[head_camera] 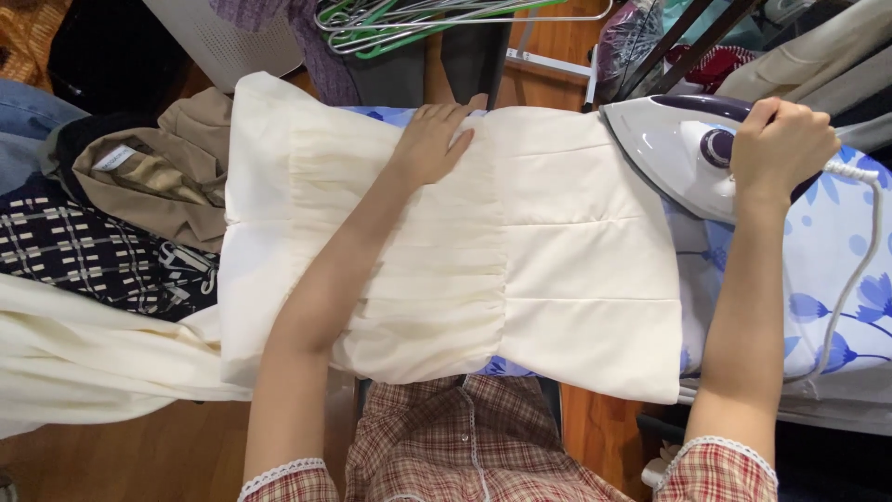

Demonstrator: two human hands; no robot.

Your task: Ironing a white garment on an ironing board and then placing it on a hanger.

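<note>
A cream garment (557, 270) with a gathered middle lies spread across an ironing board (836, 279) that has a blue flower cover. My left hand (435, 139) rests flat on the garment's far edge, fingers together, pressing the fabric down. My right hand (780, 144) grips the handle of a white and purple iron (674, 149), which sits at the garment's right end, its tip pointing left. The iron's white cord (859, 270) runs down over the board.
A pile of clothes lies at the left: a tan garment (158, 172), a dark patterned one (84, 251) and a cream cloth (84, 363). Metal and green hangers (409, 19) lie beyond the board. More clothes sit at the top right. Wooden floor (139, 455) shows below.
</note>
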